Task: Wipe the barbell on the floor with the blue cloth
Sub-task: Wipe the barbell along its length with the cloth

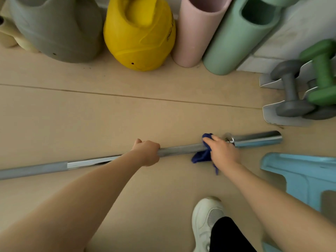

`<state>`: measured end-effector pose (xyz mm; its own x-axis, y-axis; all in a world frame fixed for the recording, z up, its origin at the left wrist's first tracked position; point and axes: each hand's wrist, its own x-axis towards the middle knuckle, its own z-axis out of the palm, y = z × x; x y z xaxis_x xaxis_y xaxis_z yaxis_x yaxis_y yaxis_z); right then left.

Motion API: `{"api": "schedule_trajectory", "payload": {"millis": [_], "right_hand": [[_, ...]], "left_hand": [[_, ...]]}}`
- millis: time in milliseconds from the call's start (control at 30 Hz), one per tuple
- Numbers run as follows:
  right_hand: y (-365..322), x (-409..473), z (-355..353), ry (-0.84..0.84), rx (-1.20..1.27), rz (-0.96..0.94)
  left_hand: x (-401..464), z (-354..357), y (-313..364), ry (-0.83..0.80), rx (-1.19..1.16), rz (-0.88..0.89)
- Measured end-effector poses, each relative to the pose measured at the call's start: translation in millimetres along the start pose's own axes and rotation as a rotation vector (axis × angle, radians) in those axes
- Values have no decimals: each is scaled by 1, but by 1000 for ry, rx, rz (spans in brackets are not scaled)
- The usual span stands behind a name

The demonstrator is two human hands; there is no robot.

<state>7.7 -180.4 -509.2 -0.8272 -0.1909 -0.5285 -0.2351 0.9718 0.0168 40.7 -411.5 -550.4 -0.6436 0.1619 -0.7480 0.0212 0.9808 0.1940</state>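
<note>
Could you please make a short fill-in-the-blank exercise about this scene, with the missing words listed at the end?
1. The right hand presses a cloth of ____ colour onto the barbell.
2. The left hand grips the bar to the ____ of the cloth.
3. Between the grey bag and the pink roller stands a ____ bag.
4. On the rack, the dumbbell that is not grey is ____.

Missing words: blue; left; yellow; green

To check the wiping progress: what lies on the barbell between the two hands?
Only bare shaft of the barbell lies between the left hand and the right hand holding the blue cloth, in the head view.
</note>
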Motion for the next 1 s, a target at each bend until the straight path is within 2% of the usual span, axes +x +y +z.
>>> {"api": "schedule_trajectory", "payload": {"millis": [100, 267, 433, 467, 600, 667, 800, 867, 1000], "right_hand": [[14, -1, 4, 7, 2, 71], [2, 0, 9, -81, 204, -142], [32, 1, 1, 16, 112, 101], [27, 0, 3, 36, 127, 101], [-24, -9, 19, 5, 325, -201], [-30, -9, 16, -5, 327, -265], [-3, 2, 10, -28, 102, 1], [-14, 1, 9, -30, 66, 57], [-74, -6, 13, -56, 212, -195]], "left_hand": [[3, 0, 4, -20, 84, -17], [-2, 0, 16, 2, 175, -23], [-6, 7, 16, 45, 149, -35], [-6, 7, 16, 48, 149, -32], [-7, 8, 16, 46, 165, -18], [-6, 7, 15, 44, 168, -10], [-8, 8, 11, 67, 128, 3], [-11, 10, 9, 82, 78, 12], [-16, 12, 8, 119, -16, 15]]}}
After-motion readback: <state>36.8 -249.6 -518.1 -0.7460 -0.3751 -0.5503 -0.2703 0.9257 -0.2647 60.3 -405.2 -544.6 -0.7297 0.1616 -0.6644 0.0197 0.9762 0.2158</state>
